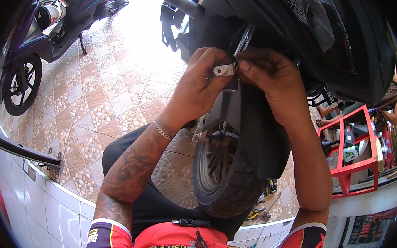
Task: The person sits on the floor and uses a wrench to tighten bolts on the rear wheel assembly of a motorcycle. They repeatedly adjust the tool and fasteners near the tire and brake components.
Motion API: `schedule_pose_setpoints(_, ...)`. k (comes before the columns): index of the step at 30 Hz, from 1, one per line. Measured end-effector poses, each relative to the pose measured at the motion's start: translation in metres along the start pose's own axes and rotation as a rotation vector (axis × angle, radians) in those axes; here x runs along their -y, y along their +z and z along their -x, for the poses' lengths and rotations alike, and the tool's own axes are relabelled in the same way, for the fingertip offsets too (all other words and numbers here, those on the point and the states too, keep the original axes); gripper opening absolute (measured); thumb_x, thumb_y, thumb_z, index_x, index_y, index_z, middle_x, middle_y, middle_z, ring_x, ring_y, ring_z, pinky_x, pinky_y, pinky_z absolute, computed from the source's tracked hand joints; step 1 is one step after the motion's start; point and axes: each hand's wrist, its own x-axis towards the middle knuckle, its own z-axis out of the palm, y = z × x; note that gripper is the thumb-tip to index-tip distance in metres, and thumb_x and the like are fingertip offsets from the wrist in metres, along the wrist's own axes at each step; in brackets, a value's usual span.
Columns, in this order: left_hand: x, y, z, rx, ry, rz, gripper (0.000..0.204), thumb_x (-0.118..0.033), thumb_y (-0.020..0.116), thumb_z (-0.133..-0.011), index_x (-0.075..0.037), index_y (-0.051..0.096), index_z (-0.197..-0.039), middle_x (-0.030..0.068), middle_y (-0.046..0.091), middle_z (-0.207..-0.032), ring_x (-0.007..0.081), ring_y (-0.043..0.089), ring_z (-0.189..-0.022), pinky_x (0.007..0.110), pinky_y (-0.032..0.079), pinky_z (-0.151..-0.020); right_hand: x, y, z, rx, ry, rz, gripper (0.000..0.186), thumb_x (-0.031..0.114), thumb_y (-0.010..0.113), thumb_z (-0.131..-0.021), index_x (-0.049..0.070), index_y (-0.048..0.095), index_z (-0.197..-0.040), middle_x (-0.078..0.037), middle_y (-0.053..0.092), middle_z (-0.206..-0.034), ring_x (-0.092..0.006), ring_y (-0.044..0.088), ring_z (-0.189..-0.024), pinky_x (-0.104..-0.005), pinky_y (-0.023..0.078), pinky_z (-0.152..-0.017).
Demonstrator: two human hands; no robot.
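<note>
My left hand (200, 81) and my right hand (269, 80) meet just under the black body of a scooter (304, 35). Between their fingertips is a small silver metal bracket (224, 70) with a hole in it, pinched from both sides. The bracket sits against a thin metal rod or cable (243, 42) that runs up into the bodywork. Below my hands are the black mudguard (263, 141) and the tyre (231, 189) of the scooter's wheel, with its hub (217, 145) showing. A silver chain bracelet (161, 131) hangs on my left wrist.
A purple scooter (36, 32) with a white helmet (51, 10) is parked at the far left on the patterned tile floor (104, 100). A red metal rack (356, 152) stands at the right, with another person (390, 104) behind it. White tiled ledge (44, 196) runs along the lower left.
</note>
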Motion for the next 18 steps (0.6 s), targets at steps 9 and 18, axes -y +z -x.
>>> schedule_pose_setpoints(9, 0.004, 0.001, 0.000, 0.000, 0.035, -0.050, 0.027, -0.009, 0.066, -0.097, 0.000, 0.058, -0.120, 0.0166, 0.057, -0.119, 0.0312, 0.060, -0.108, 0.037, 0.052, -0.090, 0.011, 0.001, 0.001, 0.006, 0.286, 0.039, 0.026, 0.021, 0.076, -0.096, -0.003, 0.069, -0.105, -0.008, 0.074, -0.096, -0.0108, 0.070, -0.084, -0.0250, 0.057, -0.075)
schedule_pose_setpoints(18, 0.004, 0.001, 0.000, 0.011, 0.053, -0.066, 0.027, -0.008, 0.065, -0.096, 0.000, 0.057, -0.121, 0.0169, 0.055, -0.122, 0.0313, 0.059, -0.110, 0.037, 0.051, -0.092, 0.000, -0.002, 0.002, 0.031, 0.061, 0.010, 0.023, 0.010, 0.080, -0.090, -0.003, 0.071, -0.108, -0.009, 0.076, -0.099, -0.0132, 0.072, -0.090, -0.0261, 0.058, -0.082)
